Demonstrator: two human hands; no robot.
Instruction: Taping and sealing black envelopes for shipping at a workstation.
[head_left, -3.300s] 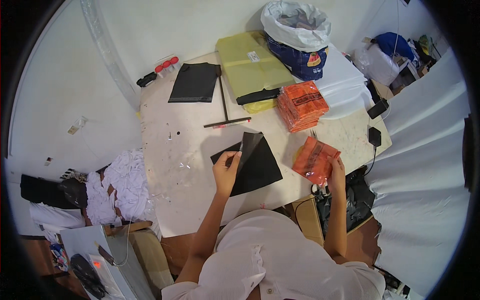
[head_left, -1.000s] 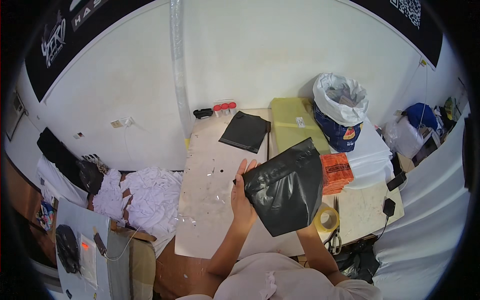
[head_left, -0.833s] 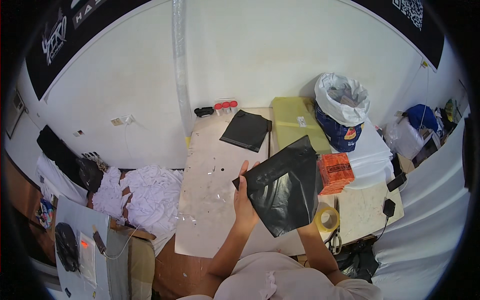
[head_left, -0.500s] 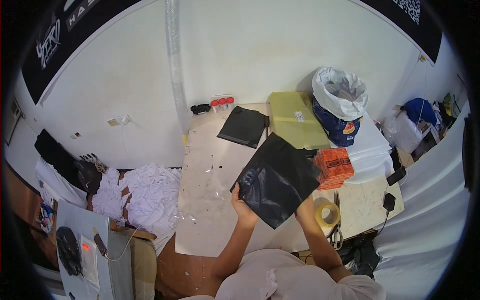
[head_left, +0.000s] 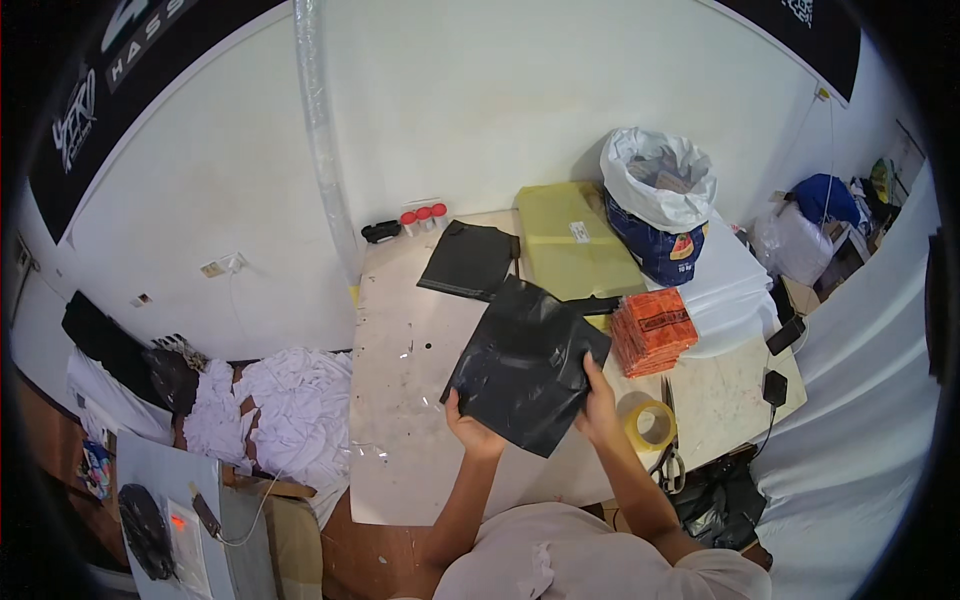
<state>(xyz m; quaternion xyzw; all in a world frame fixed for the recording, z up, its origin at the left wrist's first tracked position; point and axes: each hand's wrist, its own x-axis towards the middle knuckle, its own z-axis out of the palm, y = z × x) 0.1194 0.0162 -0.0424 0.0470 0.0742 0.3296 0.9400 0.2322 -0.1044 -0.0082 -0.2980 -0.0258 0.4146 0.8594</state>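
I hold a black plastic mailing bag above the table, tilted, with a glossy creased face. My left hand pinches its lower left edge, thumb on top. My right hand grips the right edge, its thumb lying over the face. A second black bag lies flat farther back. Close to the right hand are a stack of orange packets, a roll of yellowish tape and scissors. Both hands' fingers are partly hidden beneath the bag.
Behind stand a yellow-wrapped package, a blue and white sack and white sheets. Red-lidded containers sit at the table's far edge. A black adapter rests at the right. White cloth lies heaped on the left.
The bag has come lower and turned a little. My right hand has moved up from beneath its lower corner onto the right edge, thumb now showing. The whole view has shifted slightly.
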